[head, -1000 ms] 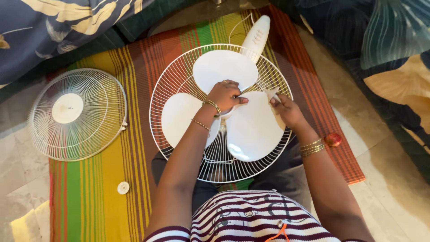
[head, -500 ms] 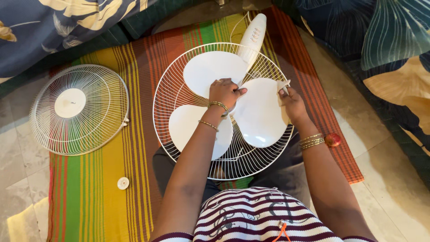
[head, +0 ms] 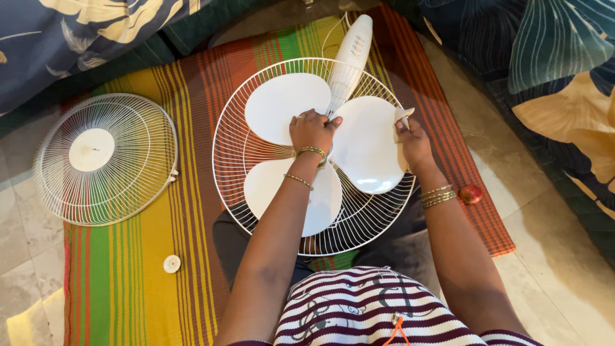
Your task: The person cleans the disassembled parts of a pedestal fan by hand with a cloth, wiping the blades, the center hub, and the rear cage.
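White plastic fan blades (head: 359,150) are sitting inside the rear wire guard (head: 237,154), and I am closing my left hand (head: 312,130) over the blades' hub while my right hand (head: 413,142) is pinching a small cloth (head: 403,116) against the right blade's outer edge. Pressing unevenly, I judge, could be flexing that thin blade or snagging the cloth on the guard's wires.

You have no packages, signs or screens around your hands. The one label-like mark is a tiny dark print on the round white centre disc (head: 91,149) of the loose fan grille (head: 106,159), lying well out to the left of your left hand (head: 312,131); it is too small to make out. Nothing near your right hand (head: 413,142) carries a label.
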